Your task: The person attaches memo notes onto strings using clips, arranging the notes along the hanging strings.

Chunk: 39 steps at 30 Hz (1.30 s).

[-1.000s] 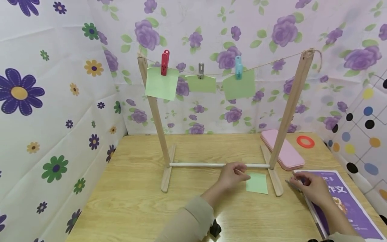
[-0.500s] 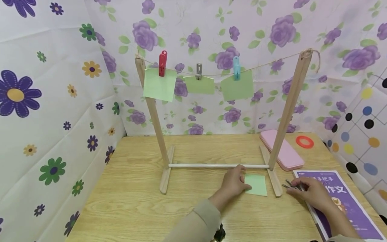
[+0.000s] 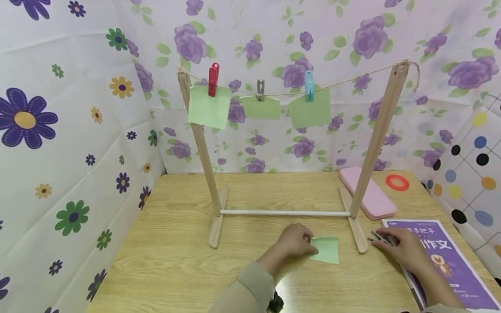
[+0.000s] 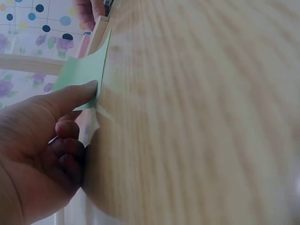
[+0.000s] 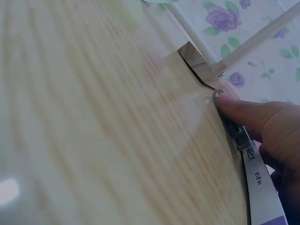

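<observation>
In the head view, my left hand (image 3: 294, 240) pinches the left edge of a light green sticky note (image 3: 326, 251) in front of the stand's white rod. Seen from the left wrist, the thumb lies on the note (image 4: 84, 75), which is bent and partly raised off the wood. Over the left edge of a purple book, my right hand (image 3: 409, 251) holds a small grey metal clip (image 5: 240, 137) between thumb and fingers. The clip's ends point left, toward the stand's right foot (image 3: 358, 236).
Above, a string between two wooden posts (image 3: 375, 143) carries green notes under a red clip (image 3: 213, 79), a metal clip (image 3: 260, 90) and a blue clip (image 3: 309, 86). A pink case (image 3: 369, 195), an orange-red ring (image 3: 397, 182) and the purple book (image 3: 454, 269) lie at right.
My left hand has taken hold of the note's left edge and drawn it left and nearer to me. My right hand stays by the book with the metal clip.
</observation>
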{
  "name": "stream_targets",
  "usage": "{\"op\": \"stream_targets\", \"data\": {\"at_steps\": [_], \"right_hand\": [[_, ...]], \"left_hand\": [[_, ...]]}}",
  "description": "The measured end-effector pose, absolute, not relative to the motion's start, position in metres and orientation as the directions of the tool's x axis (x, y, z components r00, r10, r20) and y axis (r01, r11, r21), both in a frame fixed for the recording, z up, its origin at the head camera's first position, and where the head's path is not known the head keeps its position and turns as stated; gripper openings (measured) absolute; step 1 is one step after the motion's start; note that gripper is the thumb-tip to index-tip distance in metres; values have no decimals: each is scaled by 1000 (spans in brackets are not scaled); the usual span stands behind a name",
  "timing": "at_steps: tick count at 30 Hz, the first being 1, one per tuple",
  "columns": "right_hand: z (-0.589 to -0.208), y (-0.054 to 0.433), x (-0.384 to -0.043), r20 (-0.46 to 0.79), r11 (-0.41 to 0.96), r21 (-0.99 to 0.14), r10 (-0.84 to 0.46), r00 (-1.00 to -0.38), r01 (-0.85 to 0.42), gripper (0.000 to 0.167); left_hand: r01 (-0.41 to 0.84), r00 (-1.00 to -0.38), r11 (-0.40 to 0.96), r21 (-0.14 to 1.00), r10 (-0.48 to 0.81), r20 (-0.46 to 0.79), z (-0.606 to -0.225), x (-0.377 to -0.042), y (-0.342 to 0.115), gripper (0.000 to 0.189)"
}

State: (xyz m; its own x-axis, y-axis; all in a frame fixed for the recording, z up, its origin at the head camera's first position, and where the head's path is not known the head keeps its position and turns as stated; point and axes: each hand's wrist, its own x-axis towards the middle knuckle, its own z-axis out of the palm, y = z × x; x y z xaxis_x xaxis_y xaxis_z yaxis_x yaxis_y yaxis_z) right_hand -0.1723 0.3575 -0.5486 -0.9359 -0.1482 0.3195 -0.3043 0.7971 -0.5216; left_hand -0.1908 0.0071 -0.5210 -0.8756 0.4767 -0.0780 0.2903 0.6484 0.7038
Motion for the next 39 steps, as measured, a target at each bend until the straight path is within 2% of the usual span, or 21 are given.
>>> {"op": "stream_targets", "data": {"at_steps": [2, 4, 9, 14, 21, 25, 29, 31, 33, 37, 39], "right_hand": [[-548, 358, -172, 320, 799, -518, -150, -935, -305, 37], [-548, 358, -173, 323, 805, -510, -147, -935, -303, 40], [-545, 354, -179, 346, 817, -483, -153, -926, -315, 41], [-540, 353, -182, 345, 806, -502, -144, -927, -313, 31], [-533, 362, -179, 231, 761, -614, -83, -970, -211, 31], [-533, 367, -178, 142, 637, -762, -10, -990, -116, 45], [-533, 369, -176, 106, 347, -933, -4, -994, -100, 43], [-532, 371, -174, 137, 230, -964, -15, -990, -137, 40], [-531, 372, -173, 160, 177, -971, -8, -987, -159, 39], [-522, 372, -171, 132, 194, -973, 38, -991, -122, 35], [-515, 372, -170, 129, 140, -983, 39, -991, -123, 29]], "left_hand": [[292, -872, 629, 720, 485, -71, -521, -190, 5, 39], [270, -875, 597, 756, 479, -66, -522, -189, 4, 30], [144, -900, 498, 855, 426, -96, -524, -192, -3, 9], [59, -928, 426, 903, 356, -108, -527, -197, -12, 11], [-10, -938, 290, 957, 329, -110, -534, -204, -21, 7], [-20, -939, 247, 969, 327, -103, -537, -205, -23, 11], [-112, -952, 177, 978, 263, -156, -534, -202, -19, 14], [-171, -957, 120, 978, 218, -194, -531, -202, -16, 16], [-203, -960, 71, 977, 180, -213, -526, -202, -15, 19], [-216, -968, -8, 976, 131, -213, -513, -203, -17, 24], [-194, -974, -38, 980, 127, -187, -505, -204, -19, 26]]}}
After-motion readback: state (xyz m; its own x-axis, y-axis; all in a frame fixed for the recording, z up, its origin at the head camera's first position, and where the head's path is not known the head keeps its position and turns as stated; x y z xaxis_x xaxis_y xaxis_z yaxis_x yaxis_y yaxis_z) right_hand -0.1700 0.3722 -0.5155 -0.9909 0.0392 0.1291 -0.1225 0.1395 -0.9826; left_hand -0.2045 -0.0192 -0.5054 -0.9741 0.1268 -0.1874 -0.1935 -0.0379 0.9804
